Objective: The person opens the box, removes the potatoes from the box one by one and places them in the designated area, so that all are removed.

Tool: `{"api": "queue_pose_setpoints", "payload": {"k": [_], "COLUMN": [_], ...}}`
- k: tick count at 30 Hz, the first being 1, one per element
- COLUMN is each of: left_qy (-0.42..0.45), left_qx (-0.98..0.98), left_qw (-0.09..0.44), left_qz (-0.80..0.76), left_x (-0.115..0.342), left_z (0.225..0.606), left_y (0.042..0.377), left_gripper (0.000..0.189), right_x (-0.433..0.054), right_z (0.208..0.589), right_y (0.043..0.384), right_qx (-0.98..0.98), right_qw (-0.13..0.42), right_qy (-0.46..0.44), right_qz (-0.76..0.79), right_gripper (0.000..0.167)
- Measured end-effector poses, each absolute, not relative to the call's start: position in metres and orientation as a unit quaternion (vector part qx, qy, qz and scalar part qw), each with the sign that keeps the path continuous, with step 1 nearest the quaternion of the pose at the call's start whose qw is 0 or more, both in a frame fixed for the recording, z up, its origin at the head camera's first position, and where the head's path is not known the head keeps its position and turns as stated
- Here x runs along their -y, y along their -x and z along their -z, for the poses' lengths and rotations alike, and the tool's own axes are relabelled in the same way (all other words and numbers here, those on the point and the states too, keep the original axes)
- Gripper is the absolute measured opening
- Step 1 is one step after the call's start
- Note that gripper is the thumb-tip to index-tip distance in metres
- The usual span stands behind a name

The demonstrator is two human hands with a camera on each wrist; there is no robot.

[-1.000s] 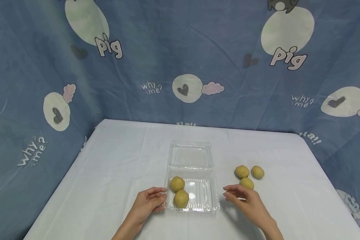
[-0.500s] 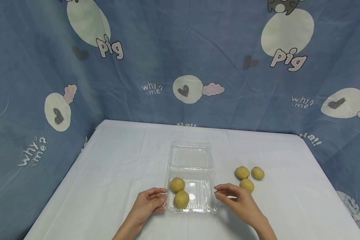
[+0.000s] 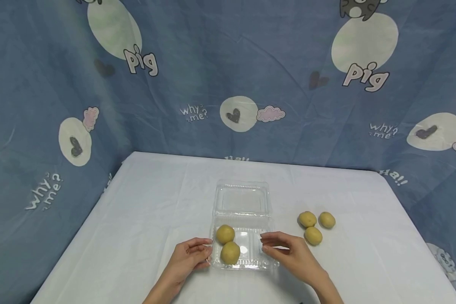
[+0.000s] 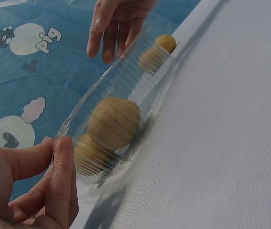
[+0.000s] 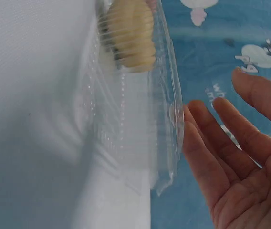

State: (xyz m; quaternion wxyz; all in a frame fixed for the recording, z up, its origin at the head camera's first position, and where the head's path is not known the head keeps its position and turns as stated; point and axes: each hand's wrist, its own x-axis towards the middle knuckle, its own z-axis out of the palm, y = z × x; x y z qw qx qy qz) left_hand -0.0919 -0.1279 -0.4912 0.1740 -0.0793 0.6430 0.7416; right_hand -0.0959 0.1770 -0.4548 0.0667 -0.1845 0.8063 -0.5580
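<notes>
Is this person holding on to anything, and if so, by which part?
Yes: the left hand pinches the clear plastic container by the rim on its left side. The right hand holds nothing.

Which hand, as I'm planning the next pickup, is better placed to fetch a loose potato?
Probably the right hand: it looks empty and is nearer the three loose potatoes on its side, while the left hand is busy pinching the box.
</notes>
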Motion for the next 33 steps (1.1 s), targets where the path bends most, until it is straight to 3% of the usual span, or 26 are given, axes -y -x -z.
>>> {"api": "queue_pose_setpoints", "payload": {"k": [21, 33], "left_qy": [0.081, 0.083], "left_qx": [-0.644, -0.647], "left_qw": [0.173, 0.172], "left_qz": [-0.740, -0.738], "left_x": [0.128, 0.128], "left_z": [0.493, 0.492], "left_y": [0.093, 0.093], "left_gripper": [0.041, 0.040], "right_x": [-0.142, -0.122], "right_z": [0.458, 0.466], "right_y": [0.102, 0.111], "right_qx": [-0.812, -0.838], "right_qw": [0.102, 0.090], "right_qy": [0.248, 0.255], "right_qz": [0.518, 0.473], "right_gripper": [0.038, 0.037]}}
